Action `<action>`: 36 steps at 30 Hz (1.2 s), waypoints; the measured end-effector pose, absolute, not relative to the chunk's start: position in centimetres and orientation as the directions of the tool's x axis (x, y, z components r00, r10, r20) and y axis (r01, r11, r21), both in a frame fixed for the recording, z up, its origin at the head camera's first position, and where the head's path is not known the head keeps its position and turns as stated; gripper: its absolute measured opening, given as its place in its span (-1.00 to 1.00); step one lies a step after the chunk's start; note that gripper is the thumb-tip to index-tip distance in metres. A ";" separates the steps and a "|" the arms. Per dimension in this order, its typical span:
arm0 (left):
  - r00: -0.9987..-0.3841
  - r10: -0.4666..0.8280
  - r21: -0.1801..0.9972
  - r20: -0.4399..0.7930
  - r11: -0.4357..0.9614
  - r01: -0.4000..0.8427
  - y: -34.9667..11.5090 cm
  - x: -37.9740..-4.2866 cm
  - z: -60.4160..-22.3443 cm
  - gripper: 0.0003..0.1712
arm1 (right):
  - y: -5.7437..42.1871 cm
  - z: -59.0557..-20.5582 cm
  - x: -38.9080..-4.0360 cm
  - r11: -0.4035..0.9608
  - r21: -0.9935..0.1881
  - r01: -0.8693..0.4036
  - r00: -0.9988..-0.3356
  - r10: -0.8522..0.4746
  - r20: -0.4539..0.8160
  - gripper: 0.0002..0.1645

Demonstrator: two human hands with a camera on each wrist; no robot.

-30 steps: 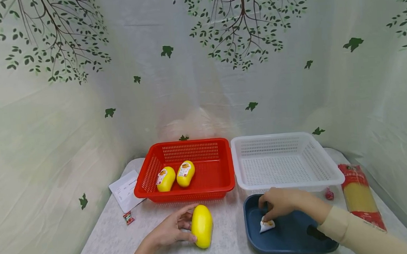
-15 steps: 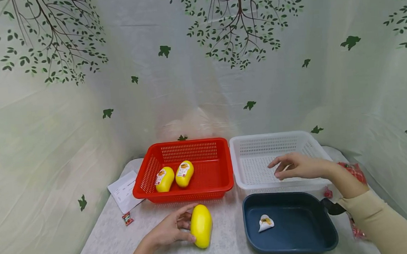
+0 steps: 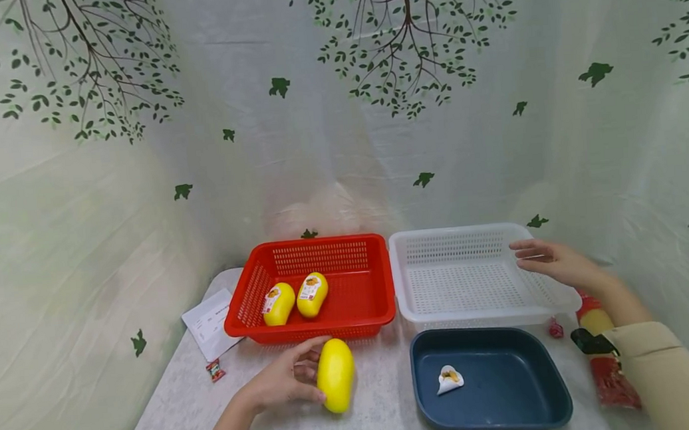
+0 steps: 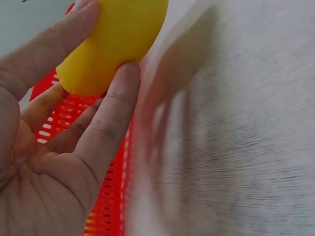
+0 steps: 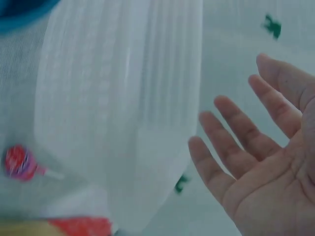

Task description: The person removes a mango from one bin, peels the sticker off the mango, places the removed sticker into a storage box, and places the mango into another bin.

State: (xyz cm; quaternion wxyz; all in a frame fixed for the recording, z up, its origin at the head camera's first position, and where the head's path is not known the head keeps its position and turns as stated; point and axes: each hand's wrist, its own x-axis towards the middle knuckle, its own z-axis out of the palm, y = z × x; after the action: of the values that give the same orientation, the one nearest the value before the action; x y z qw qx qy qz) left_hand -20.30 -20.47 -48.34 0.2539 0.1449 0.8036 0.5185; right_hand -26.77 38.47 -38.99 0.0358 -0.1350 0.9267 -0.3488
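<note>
My left hand [image 3: 290,379] pinches a smooth yellow oblong object [image 3: 335,375] between thumb and fingers, in front of the red basket [image 3: 361,330]. In the left wrist view, the thumb and fingertips press its sides, and a shadow falls on the table beside it. Two similar yellow oblongs, the left one [image 3: 279,304] and the right one [image 3: 313,295], lie in the red basket with white picture labels up. My right hand [image 3: 554,263] hovers over the right rim of the white basket [image 3: 436,318]. Its fingers are spread and hold nothing, as the right wrist view shows.
A dark blue dish [image 3: 500,387] stands before the white basket, with a small curled white and yellow piece [image 3: 450,379] inside. At right lie a wrapped lollipop [image 3: 556,327] and a red and yellow packet [image 3: 613,379]. Papers [image 3: 211,327] and a small red sachet [image 3: 215,370] lie at left.
My right hand has left the small white and yellow piece in the dish and moved up and right over the white basket. My left hand has shifted slightly up and left with the yellow oblong.
</note>
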 end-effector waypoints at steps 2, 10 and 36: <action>-0.827 0.499 0.909 -0.258 0.415 -0.033 -20.5 -20.4 -47.9 0.11 | 39.6 -39.4 -26.9 0.729 -0.659 -0.186 -0.973 -0.232 0.017 -0.29; -0.811 0.533 0.917 -0.241 0.399 -0.011 -20.5 -20.1 -46.4 0.04 | 43.5 -40.6 -26.7 0.741 -0.671 -0.030 -0.991 -0.112 -0.079 -0.20; -0.808 0.583 0.935 -0.086 0.328 0.137 -18.6 -21.7 -38.9 0.08 | 46.6 -43.7 -26.2 0.446 -0.852 0.272 -0.891 -0.218 -0.399 -0.08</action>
State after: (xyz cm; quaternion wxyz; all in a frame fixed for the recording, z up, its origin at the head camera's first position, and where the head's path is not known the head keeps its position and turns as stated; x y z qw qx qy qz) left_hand -21.71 -18.56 -38.90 0.2093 0.2288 0.7875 0.5326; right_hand -26.21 46.65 -43.74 0.2331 0.0166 0.8178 -0.5259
